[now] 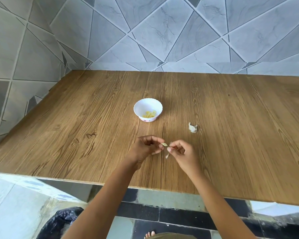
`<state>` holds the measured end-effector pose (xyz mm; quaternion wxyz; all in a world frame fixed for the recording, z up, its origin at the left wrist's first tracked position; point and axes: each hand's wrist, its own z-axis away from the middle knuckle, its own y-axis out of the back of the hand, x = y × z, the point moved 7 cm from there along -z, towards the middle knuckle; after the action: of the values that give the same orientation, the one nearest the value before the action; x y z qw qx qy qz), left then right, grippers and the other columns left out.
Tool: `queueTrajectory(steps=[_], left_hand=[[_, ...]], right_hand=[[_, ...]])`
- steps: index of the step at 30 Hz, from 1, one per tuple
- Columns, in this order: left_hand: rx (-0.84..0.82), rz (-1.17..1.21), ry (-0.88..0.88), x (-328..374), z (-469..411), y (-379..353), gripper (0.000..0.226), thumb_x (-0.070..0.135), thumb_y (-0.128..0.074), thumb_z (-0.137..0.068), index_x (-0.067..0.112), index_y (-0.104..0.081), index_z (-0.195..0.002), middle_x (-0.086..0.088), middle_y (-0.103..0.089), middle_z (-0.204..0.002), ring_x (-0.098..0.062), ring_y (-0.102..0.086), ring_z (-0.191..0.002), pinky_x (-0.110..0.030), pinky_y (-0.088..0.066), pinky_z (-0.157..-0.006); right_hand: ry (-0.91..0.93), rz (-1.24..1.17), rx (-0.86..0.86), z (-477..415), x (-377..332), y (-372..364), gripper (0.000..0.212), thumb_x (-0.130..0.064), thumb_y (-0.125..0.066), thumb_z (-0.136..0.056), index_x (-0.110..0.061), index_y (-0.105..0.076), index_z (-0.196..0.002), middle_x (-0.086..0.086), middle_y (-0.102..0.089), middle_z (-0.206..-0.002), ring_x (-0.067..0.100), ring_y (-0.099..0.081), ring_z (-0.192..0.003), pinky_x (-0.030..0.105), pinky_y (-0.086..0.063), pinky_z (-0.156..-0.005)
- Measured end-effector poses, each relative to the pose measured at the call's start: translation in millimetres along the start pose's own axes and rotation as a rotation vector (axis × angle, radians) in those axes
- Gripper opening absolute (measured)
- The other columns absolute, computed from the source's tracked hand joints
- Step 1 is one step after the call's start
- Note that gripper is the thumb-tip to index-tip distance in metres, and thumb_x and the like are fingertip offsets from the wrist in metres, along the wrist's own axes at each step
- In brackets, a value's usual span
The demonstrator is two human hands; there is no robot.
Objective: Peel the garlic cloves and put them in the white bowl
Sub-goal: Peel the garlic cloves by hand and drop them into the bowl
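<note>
garlic clove (164, 144) sits pinched in the left hand (148, 148), above the table (93, 118). the right hand (181, 151) nips a bit of skin (167, 155). pull too hard and the clove could slip, missing the white bowl (148, 109).

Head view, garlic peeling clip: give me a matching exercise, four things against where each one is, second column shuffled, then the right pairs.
Things:
1. white bowl
2. garlic clove
3. garlic remnant
4. strip of skin

Places:
A. lying on the table, right of the bowl
B. pinched in the left hand
C. hanging below the right hand's fingers
D. standing mid-table with peeled cloves inside

Pairs: 1-D, 2-B, 3-A, 4-C
</note>
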<state>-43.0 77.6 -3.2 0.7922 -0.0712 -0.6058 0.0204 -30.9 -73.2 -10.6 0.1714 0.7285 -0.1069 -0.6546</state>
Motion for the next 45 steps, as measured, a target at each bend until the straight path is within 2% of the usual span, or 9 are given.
queueTrajectory(steps=[3, 8, 16, 22, 27, 32, 36, 39, 45], left_hand=[[0.006, -0.017, -0.004, 1, 0, 0, 0.015, -0.005, -0.063, -0.083, 0.005, -0.069, -0.092, -0.005, -0.069, -0.08, -0.011, -0.066, -0.078, -0.02, -0.055, -0.074], [0.006, -0.117, -0.034, 5, 1, -3, 0.011, 0.0, -0.066, -0.084, 0.003, -0.068, -0.094, -0.006, -0.069, -0.078, -0.009, -0.066, -0.074, -0.02, -0.055, -0.071], [-0.004, -0.351, -0.09, 13, -2, -4, 0.006, 0.002, -0.067, -0.084, 0.002, -0.069, -0.089, -0.007, -0.068, -0.075, -0.008, -0.065, -0.068, -0.019, -0.054, -0.067], [-0.011, -0.428, -0.087, 14, -2, -3, 0.007, 0.0, -0.062, -0.087, 0.001, -0.069, -0.087, -0.011, -0.07, -0.077, -0.015, -0.066, -0.072, -0.022, -0.055, -0.068], [-0.031, -0.356, 0.057, 7, -3, -5, 0.011, 0.004, -0.056, -0.092, 0.001, -0.066, -0.089, -0.009, -0.068, -0.079, -0.01, -0.065, -0.068, -0.017, -0.053, -0.063], [-0.017, -0.177, 0.132, 0, -2, -8, 0.015, 0.008, -0.053, -0.095, 0.005, -0.065, -0.087, -0.007, -0.067, -0.077, -0.012, -0.066, -0.066, -0.019, -0.053, -0.062], [-0.026, -0.185, 0.085, 4, -1, -10, 0.016, 0.01, -0.052, -0.096, 0.007, -0.066, -0.088, -0.004, -0.068, -0.077, -0.01, -0.066, -0.068, -0.019, -0.053, -0.063], [-0.012, -0.164, 0.075, 6, -1, -7, 0.017, 0.01, -0.05, -0.097, 0.006, -0.065, -0.09, -0.003, -0.069, -0.075, -0.01, -0.067, -0.068, -0.019, -0.054, -0.063], [-0.011, -0.152, 0.05, 9, -1, -9, 0.022, 0.014, -0.046, -0.099, 0.006, -0.065, -0.093, -0.005, -0.068, -0.076, -0.012, -0.066, -0.07, -0.02, -0.053, -0.064]], right_hand=[[-0.024, -0.132, -0.079, 3, -2, -5, 0.014, -0.012, -0.068, -0.084, -0.02, -0.068, -0.095, -0.005, -0.066, -0.084, 0.004, -0.059, -0.07, 0.021, -0.053, -0.059], [0.009, -0.17, -0.052, 1, -3, -2, 0.02, -0.011, -0.067, -0.085, -0.031, -0.065, -0.083, -0.005, -0.067, -0.071, 0.0, -0.061, -0.061, 0.02, -0.05, -0.056], [0.157, -0.011, 0.031, 2, -9, 1, 0.008, -0.005, -0.068, -0.083, -0.009, -0.072, -0.088, -0.019, -0.064, -0.076, 0.0, -0.064, -0.072, 0.014, -0.049, -0.057], [0.226, 0.015, 0.038, 4, -7, -1, 0.01, -0.001, -0.068, -0.083, -0.008, -0.072, -0.089, -0.01, -0.068, -0.081, 0.004, -0.066, -0.075, 0.011, -0.05, -0.058], [0.281, 0.042, 0.043, 4, -9, -2, 0.013, 0.003, -0.067, -0.082, -0.005, -0.072, -0.09, -0.001, -0.07, -0.085, -0.005, -0.063, -0.075, 0.005, -0.046, -0.057], [0.223, -0.038, 0.033, 2, -10, 1, 0.018, -0.001, -0.066, -0.084, -0.017, -0.072, -0.089, -0.01, -0.067, -0.08, 0.005, -0.064, -0.072, 0.014, -0.05, -0.059], [0.14, -0.182, 0.024, 3, -7, 2, 0.028, -0.008, -0.066, -0.085, -0.036, -0.066, -0.088, -0.004, -0.071, -0.08, 0.013, -0.067, -0.072, 0.028, -0.056, -0.065], [0.12, -0.24, 0.021, 4, -7, 4, 0.024, -0.008, -0.067, -0.084, -0.032, -0.067, -0.089, -0.001, -0.072, -0.081, 0.015, -0.068, -0.072, 0.029, -0.056, -0.067], [-0.007, -0.424, -0.073, 4, -7, 0, 0.019, 0.0, -0.067, -0.082, -0.017, -0.07, -0.088, -0.004, -0.072, -0.084, 0.005, -0.066, -0.075, 0.017, -0.052, -0.068]])
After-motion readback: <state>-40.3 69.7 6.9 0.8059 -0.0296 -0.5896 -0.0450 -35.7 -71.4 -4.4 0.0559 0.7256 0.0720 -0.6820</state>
